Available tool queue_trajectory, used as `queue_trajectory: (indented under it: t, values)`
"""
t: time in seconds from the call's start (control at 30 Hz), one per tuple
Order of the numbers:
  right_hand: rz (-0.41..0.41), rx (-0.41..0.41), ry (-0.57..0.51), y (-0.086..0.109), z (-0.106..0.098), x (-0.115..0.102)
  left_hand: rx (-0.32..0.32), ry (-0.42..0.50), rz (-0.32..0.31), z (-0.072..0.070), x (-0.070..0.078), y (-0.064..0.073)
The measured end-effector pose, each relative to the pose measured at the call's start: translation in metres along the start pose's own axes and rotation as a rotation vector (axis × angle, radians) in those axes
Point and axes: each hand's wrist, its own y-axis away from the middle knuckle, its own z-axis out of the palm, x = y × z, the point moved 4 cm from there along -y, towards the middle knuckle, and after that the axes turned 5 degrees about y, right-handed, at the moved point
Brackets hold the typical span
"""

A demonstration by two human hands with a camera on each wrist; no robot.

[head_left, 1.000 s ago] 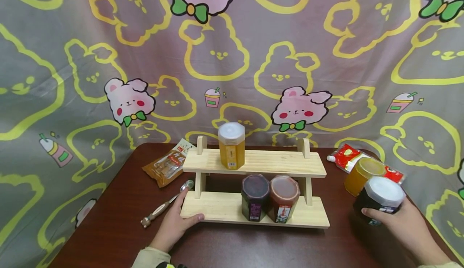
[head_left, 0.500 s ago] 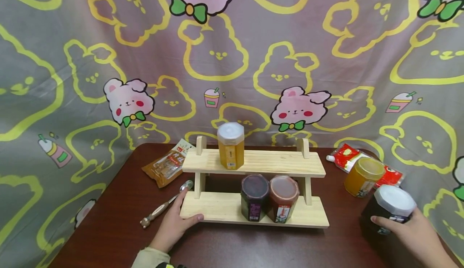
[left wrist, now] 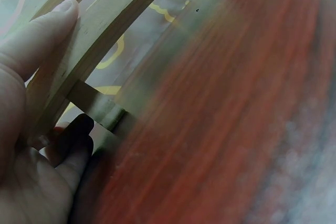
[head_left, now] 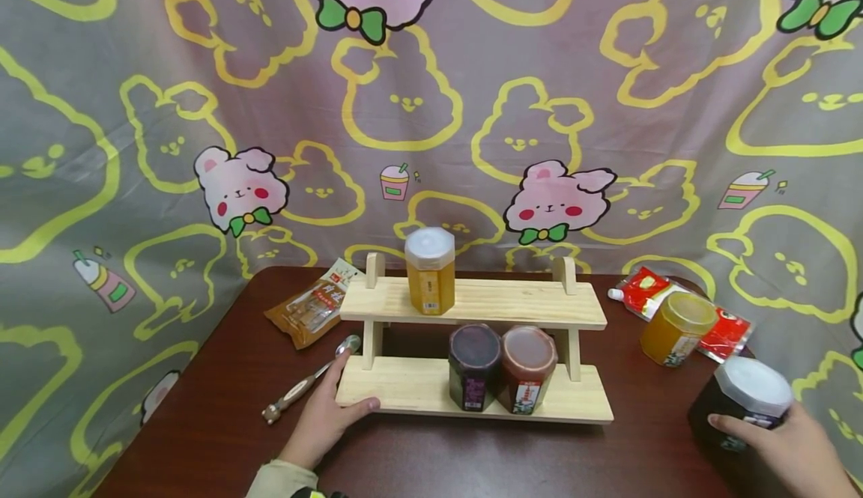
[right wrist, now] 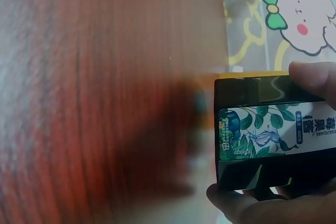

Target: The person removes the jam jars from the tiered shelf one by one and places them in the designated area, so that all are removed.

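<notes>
My left hand (head_left: 330, 415) grips the left end of the lower board of a two-tier wooden shelf rack (head_left: 398, 386). In the left wrist view the thumb (left wrist: 50, 32) lies along the board and the other fingers curl under it. Out at the right, my right hand (head_left: 795, 438) holds a dark jam jar (head_left: 724, 415) with a white lid, slightly tilted. The right wrist view shows its leafy label (right wrist: 268, 132), thumb and fingers on opposite sides, its base close over the table. On the lower board stand a dark purple jar (head_left: 475, 367) and a reddish-brown jar (head_left: 528, 371), side by side.
An amber jar (head_left: 430, 273) stands on the upper board. Another yellow jar (head_left: 677, 329) is behind the held one, beside a red-and-white spouted pouch (head_left: 724, 333). Left of the rack lie a brown packet (head_left: 313, 307) and a long-handled spoon (head_left: 300, 389). A patterned curtain (head_left: 431, 108) hangs behind.
My right hand has carried the dark jam jar right and toward me, away from the yellow jar and the pouch. The left hand keeps its place on the rack.
</notes>
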Motion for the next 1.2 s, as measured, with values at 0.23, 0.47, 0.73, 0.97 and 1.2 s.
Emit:
queue_trajectory:
  t: [0.23, 0.47, 0.73, 0.97, 1.2]
  values:
    - [0.060, -0.005, 0.018, -0.002, 0.002, 0.007, 0.001, -0.002, -0.010, 0.000, 0.000, 0.000]
    - [0.077, -0.017, 0.008, -0.004, 0.004, 0.010, -0.004, 0.023, -0.024, 0.000, 0.001, 0.000]
    - [0.094, -0.044, -0.013, -0.005, 0.007, 0.011, -0.008, 0.031, -0.030, 0.000, 0.001, 0.000]
    - [0.038, -0.088, -0.036, -0.014, 0.011, 0.017, -0.008, 0.033, -0.031, 0.001, 0.000, 0.000]
    - [-0.019, -0.154, -0.064, -0.025, 0.015, 0.021, -0.006, 0.024, -0.018, 0.000, 0.000, 0.000]
